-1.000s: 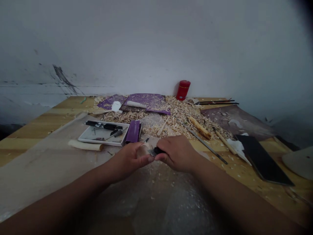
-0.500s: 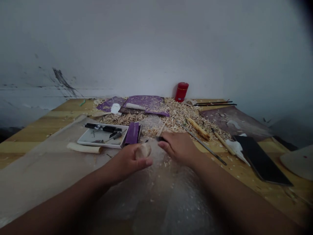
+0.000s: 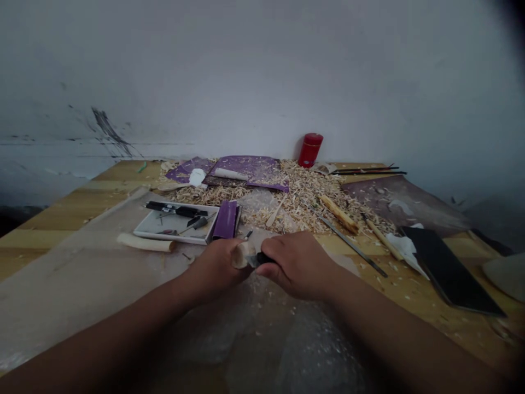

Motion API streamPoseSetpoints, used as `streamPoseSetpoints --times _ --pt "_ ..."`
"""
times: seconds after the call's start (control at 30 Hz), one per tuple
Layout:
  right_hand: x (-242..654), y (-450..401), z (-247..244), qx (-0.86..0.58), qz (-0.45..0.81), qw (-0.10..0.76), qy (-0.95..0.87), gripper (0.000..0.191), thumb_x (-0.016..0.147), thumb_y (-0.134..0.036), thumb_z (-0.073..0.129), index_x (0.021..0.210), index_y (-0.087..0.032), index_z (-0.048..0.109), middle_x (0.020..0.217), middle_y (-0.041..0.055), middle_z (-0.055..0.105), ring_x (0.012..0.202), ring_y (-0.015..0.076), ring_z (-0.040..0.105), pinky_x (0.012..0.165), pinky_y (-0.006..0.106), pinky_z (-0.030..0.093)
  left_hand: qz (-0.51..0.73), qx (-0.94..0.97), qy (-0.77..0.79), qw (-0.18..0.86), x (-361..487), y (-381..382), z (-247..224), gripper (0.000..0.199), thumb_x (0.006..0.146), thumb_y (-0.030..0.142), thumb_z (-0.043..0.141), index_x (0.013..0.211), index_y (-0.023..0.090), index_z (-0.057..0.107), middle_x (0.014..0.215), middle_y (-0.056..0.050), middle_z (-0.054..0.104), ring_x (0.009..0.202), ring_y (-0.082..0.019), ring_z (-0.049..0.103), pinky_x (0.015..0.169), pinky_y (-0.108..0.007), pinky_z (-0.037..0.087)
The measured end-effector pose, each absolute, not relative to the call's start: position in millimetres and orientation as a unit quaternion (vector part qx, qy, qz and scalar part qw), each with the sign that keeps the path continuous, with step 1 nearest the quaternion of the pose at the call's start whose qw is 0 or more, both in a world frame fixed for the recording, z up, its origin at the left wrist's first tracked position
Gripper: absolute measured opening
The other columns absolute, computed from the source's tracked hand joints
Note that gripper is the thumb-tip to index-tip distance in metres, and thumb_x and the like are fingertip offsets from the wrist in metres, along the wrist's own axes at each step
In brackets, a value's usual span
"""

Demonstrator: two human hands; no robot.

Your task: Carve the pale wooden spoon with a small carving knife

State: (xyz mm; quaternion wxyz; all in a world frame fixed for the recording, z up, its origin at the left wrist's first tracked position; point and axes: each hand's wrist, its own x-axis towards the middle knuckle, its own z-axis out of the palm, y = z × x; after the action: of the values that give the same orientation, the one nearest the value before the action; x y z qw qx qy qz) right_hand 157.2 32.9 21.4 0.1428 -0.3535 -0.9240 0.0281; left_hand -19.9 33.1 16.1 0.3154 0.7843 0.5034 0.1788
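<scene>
My left hand (image 3: 219, 265) is closed round a pale piece of wood (image 3: 239, 256) whose rounded end faces me. A knife (image 3: 264, 258) with a black handle is gripped in my right hand (image 3: 299, 262). Its short metal blade lies against the right side of the wood, though the exact edge is blurred. Both hands meet over the clear plastic sheet at the middle of the table. Just beyond them are a purple folded packet (image 3: 225, 220) and a small wooden spoon-like stick (image 3: 274, 214).
A white tray (image 3: 143, 230) with tools lies left, a curved pale wood piece (image 3: 145, 242) before it. Wood shavings (image 3: 311, 191) heap toward the wall beside a red canister (image 3: 310, 149). Rightward lie a metal file (image 3: 355, 247), a yellowish stick (image 3: 338, 213) and a black slab (image 3: 451, 268).
My right hand has come down and left, bringing the knife blade from apart to against the wood. My left hand has turned the piece slightly. The view has shifted a little.
</scene>
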Motion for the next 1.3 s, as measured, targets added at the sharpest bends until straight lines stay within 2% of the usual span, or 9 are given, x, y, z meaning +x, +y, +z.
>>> streamPoseSetpoints --times 0.1,0.2,0.27,0.37,0.7,0.87,1.3 --pt "165 43 17 -0.382 0.013 0.124 -0.916 0.05 0.083 -0.055 0.015 0.081 -0.019 0.049 0.069 0.0028 0.058 0.058 0.0142 0.049 0.049 0.024 0.018 0.166 0.789 0.501 0.315 -18 23 22 0.017 0.069 0.03 0.049 0.059 0.016 0.049 0.053 0.003 0.048 0.051 -0.01 0.042 0.047 -0.02 0.029" --pt "182 60 14 -0.488 -0.009 0.096 -0.868 0.047 0.084 -0.052 0.018 0.076 -0.019 0.05 0.064 0.0032 0.057 0.055 0.0143 0.049 0.048 0.024 0.017 0.138 0.81 0.452 0.346 -16 12 29 0.018 0.065 0.024 0.051 0.05 0.017 0.043 0.047 0.005 0.041 0.045 -0.008 0.037 0.043 -0.019 0.026" --pt "190 67 15 -0.524 -0.011 0.133 -0.841 0.045 0.086 -0.049 0.016 0.076 -0.019 0.049 0.064 0.0028 0.056 0.056 0.0138 0.048 0.049 0.024 0.018 0.157 0.802 0.465 0.34 -16 10 31 0.019 0.065 0.022 0.05 0.049 0.017 0.04 0.046 0.005 0.039 0.045 -0.007 0.034 0.043 -0.019 0.025" --pt "188 62 19 -0.496 0.018 0.181 -0.849 0.044 0.086 -0.047 0.017 0.075 -0.018 0.047 0.064 0.0014 0.054 0.056 0.0128 0.047 0.049 0.023 0.02 0.185 0.779 0.516 0.303 -17 17 31 0.022 0.066 0.026 0.051 0.051 0.017 0.038 0.048 0.005 0.037 0.046 -0.008 0.033 0.044 -0.02 0.025" --pt "163 36 20 -0.355 0.093 0.187 -0.911 0.043 0.086 -0.048 0.017 0.076 -0.017 0.045 0.066 0.0005 0.052 0.058 0.0122 0.046 0.051 0.023 0.021 0.201 0.761 0.54 0.297 -17 30 22 0.019 0.066 0.027 0.05 0.053 0.016 0.041 0.049 0.006 0.037 0.048 -0.008 0.033 0.046 -0.019 0.025" --pt "156 31 21 -0.345 0.085 0.183 -0.917 0.045 0.085 -0.051 0.017 0.079 -0.017 0.047 0.065 0.0006 0.053 0.055 0.0122 0.045 0.05 0.023 0.018 0.208 0.762 0.522 0.323 -19 30 16 0.016 0.066 0.027 0.05 0.056 0.015 0.044 0.052 0.005 0.041 0.052 -0.009 0.037 0.047 -0.019 0.028" --pt "156 34 18 -0.352 0.026 0.198 -0.914 0.053 0.083 -0.056 0.012 0.081 -0.018 0.049 0.067 0.0014 0.056 0.057 0.0132 0.048 0.049 0.025 0.016 0.216 0.723 0.526 0.393 -16 27 14 0.017 0.064 0.023 0.052 0.057 0.017 0.038 0.052 0.007 0.033 0.048 -0.007 0.029 0.045 -0.019 0.024"
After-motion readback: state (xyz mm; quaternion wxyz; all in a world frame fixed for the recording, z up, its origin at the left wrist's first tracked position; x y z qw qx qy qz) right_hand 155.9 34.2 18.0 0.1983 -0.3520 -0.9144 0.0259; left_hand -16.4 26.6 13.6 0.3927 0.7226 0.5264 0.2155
